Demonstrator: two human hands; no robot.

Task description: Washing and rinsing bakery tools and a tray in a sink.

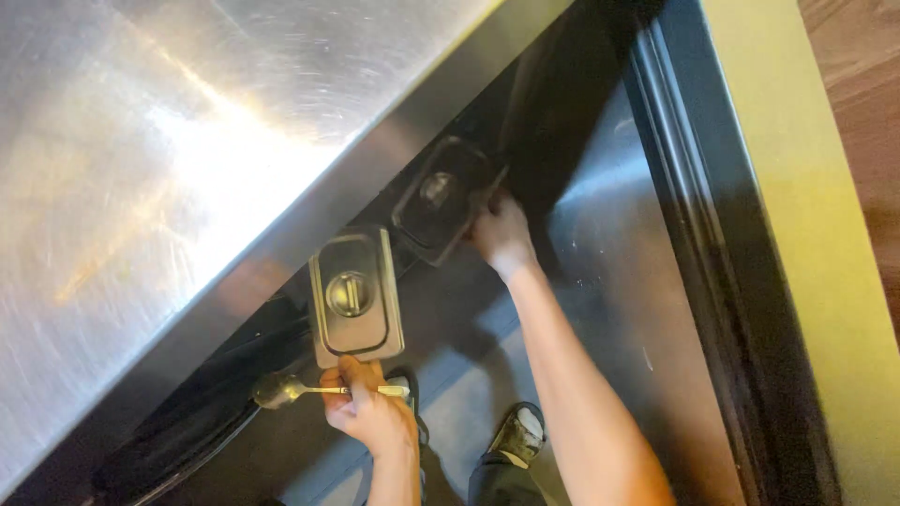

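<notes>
down low, two bare hands work at steel lidded pans under a steel counter edge.

nearest, the left hand (370,412) is closed around the thin handle of a metal spoon (279,389), bowl pointing left, while its fingers pinch the near rim of a rectangular steel lid (354,295) with a round recessed knob. just beyond, the right hand (502,234) grips the edge of a darker lidded pan (441,199), tilted, fingers curled shut on it. a shoe (517,436) shows on the grey floor (609,281). above spreads the shiny counter (187,141); no labels are readable.
</notes>
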